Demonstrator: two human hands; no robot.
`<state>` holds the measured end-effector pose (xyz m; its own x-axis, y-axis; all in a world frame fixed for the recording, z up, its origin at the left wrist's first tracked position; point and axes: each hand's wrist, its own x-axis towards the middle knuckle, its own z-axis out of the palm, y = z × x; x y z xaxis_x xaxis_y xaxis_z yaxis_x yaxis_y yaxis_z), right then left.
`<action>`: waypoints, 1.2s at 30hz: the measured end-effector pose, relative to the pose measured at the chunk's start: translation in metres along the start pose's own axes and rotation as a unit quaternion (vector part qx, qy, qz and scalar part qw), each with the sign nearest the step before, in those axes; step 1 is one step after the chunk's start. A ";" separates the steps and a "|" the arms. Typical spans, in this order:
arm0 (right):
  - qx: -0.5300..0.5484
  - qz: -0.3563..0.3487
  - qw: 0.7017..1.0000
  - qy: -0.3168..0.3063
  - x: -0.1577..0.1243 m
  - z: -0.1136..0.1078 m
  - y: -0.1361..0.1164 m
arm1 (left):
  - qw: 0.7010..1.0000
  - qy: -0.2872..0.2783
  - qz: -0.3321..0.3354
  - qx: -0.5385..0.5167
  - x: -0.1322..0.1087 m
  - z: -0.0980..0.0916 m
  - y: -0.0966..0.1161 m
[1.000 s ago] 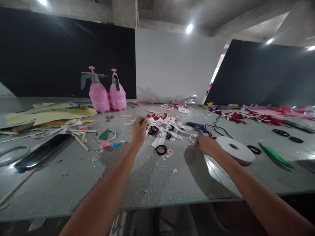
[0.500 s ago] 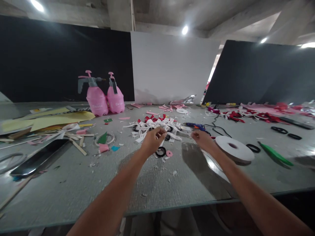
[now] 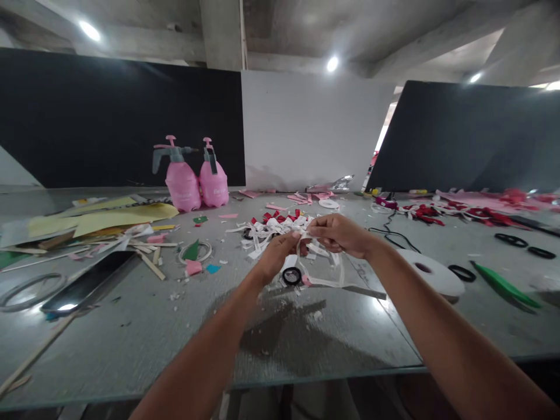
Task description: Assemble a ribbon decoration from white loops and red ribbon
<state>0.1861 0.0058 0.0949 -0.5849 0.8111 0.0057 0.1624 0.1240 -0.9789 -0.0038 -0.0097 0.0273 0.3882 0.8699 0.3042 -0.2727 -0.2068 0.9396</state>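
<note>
Both hands meet above a pile of white and red ribbon bows (image 3: 280, 219) at the middle of the table. My left hand (image 3: 280, 254) is closed, pinching a white ribbon (image 3: 326, 283) between thumb and fingers. Right beside it, my right hand (image 3: 341, 233) also pinches the ribbon, its fingertips almost touching the left ones. The ribbon hangs down in a loop and trails right, under my right forearm, toward a large white ribbon roll (image 3: 444, 280). What lies between the fingertips is partly hidden. Below my left hand rests a black ring (image 3: 291, 276).
Two pink spray bottles (image 3: 182, 186) stand at the back left. A phone (image 3: 90, 283), wooden sticks and yellow sheets (image 3: 122, 217) lie on the left. To the right are a black cord (image 3: 394, 233), a green pointed object (image 3: 503, 283), black rings and red bows (image 3: 476, 213).
My right hand has moved left and up to meet my left hand, bringing the white ribbon with it. The ribbon now hangs in a loop. The view has tilted slightly.
</note>
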 end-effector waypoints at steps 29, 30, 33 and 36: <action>0.162 -0.081 0.979 0.092 0.022 0.006 0.040 | 0.800 0.042 0.228 0.554 0.023 0.005 0.043; 0.184 -0.077 0.976 0.088 0.024 0.009 0.044 | 0.783 0.049 0.231 0.575 0.022 0.001 0.040; 0.209 -0.082 0.971 0.078 0.026 0.012 0.056 | 0.739 0.071 0.216 0.634 0.019 -0.009 0.029; 0.208 -0.100 0.968 0.098 0.024 0.011 0.062 | 0.742 0.104 0.203 0.630 0.016 -0.016 0.020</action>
<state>0.1730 0.0266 0.0318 -0.4029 0.8928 0.2017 -0.2967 0.0811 -0.9515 -0.0169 0.0066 0.0485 0.3190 0.6441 0.6952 0.7603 -0.6118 0.2180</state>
